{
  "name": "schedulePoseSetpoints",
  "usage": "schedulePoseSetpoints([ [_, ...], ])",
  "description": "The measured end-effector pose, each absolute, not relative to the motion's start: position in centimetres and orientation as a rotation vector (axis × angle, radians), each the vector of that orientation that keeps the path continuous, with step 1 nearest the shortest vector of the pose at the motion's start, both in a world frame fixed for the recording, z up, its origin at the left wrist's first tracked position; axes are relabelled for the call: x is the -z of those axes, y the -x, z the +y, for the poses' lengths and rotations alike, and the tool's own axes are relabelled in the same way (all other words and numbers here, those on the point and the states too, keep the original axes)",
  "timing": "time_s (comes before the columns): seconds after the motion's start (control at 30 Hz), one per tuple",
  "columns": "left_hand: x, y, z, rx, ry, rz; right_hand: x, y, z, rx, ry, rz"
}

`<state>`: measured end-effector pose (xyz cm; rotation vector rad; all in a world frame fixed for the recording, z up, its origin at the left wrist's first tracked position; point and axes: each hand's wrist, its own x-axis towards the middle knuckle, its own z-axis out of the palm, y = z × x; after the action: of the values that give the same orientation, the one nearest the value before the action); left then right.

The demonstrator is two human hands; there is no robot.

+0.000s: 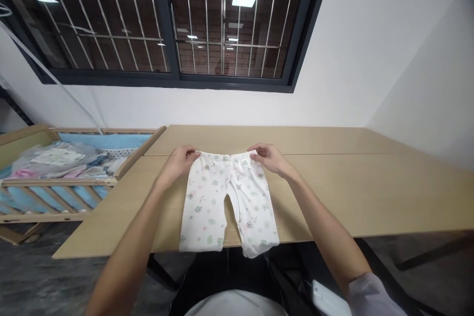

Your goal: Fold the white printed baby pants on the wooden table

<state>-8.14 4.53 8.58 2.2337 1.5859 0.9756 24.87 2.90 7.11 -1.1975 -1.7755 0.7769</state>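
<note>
A small pair of white baby pants (pixel 211 202), printed with little green, grey and pink figures, is spread in front of me with its waistband away from me. My left hand (pixel 181 159) pinches the left corner of the waistband between thumb and fingers. At the right corner, my right hand (pixel 269 157) grips the waistband the same way. Both legs of the pants point toward me, and their cuffs reach the table's near edge. The right cuff looks slightly bunched.
The pale wooden table (pixel 351 182) runs wide to the right, against a white wall (pixel 333 103). To the left stands a wooden crib (pixel 74 182) with blue lining, holding folded clothes and a clear plastic bag (pixel 59 155). A barred window (pixel 229 19) is above.
</note>
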Motion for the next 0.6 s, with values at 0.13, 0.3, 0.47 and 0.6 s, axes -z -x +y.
schedulePoseSetpoints([
  [0.13, -4.8, 7.7, 10.8, -0.904, -2.13, 1.653, -4.5, -24.7, 8.3, -0.763, 1.355, -1.821],
  [0.3, -0.8, 6.9, 17.0, -0.818, -2.058, 1.802, -1.6, -24.2, 14.3, -0.656, 1.579, -1.886],
  [0.47, 1.9, 5.9, 20.4, -0.678, -2.008, 1.911, 1.2, -22.4, 18.5, -0.567, 1.755, -1.837],
  [0.6, 2.9, 5.3, 21.1, -0.582, -1.98, 2.002, 3.2, -21.5, 20.2, -0.53, 1.87, -1.804],
])
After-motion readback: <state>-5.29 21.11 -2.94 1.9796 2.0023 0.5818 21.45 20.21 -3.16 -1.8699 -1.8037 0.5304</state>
